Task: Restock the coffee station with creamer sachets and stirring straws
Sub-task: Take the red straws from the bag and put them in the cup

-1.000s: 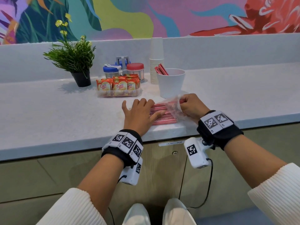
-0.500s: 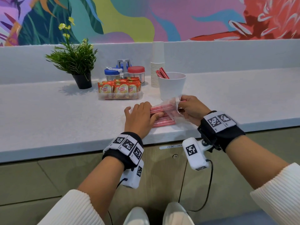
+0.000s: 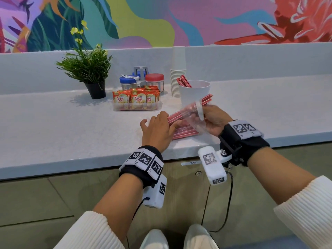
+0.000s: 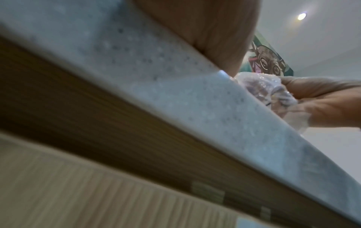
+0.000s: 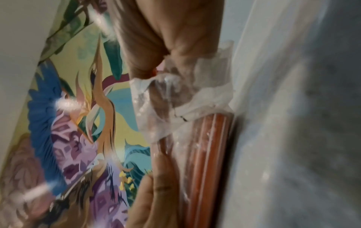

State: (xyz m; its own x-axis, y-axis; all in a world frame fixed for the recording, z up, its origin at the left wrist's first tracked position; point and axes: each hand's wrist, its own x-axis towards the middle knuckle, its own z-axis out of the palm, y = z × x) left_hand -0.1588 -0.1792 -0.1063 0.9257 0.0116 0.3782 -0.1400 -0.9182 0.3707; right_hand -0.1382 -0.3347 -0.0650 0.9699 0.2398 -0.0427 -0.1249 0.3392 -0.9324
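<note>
A clear plastic bag (image 3: 191, 116) of red stirring straws (image 3: 183, 131) lies near the counter's front edge. My left hand (image 3: 170, 121) rests on the straws, fingertips pressing them down and thumb spread away. My right hand (image 3: 204, 114) grips the bag's open end, raised off the counter, and several straw tips (image 3: 206, 99) stick out of it toward the white cup (image 3: 195, 92). That cup holds a few straws (image 3: 184, 81). Creamer sachets (image 3: 136, 99) fill a clear tray (image 3: 136, 109) to the left. In the right wrist view my right hand (image 5: 166, 61) pinches crumpled plastic (image 5: 175, 95) over the straws (image 5: 207, 154).
A potted plant (image 3: 86, 69) stands at the back left. Two jars with a blue lid (image 3: 128, 81) and a red lid (image 3: 154, 79) sit behind the tray. A stack of paper cups (image 3: 177, 76) rises beside the white cup. The counter's front edge (image 3: 71, 162) runs below my wrists.
My right hand has lifted the bag's open end off the counter, so the straw tips now point up toward the white cup. My left hand stays on the straws.
</note>
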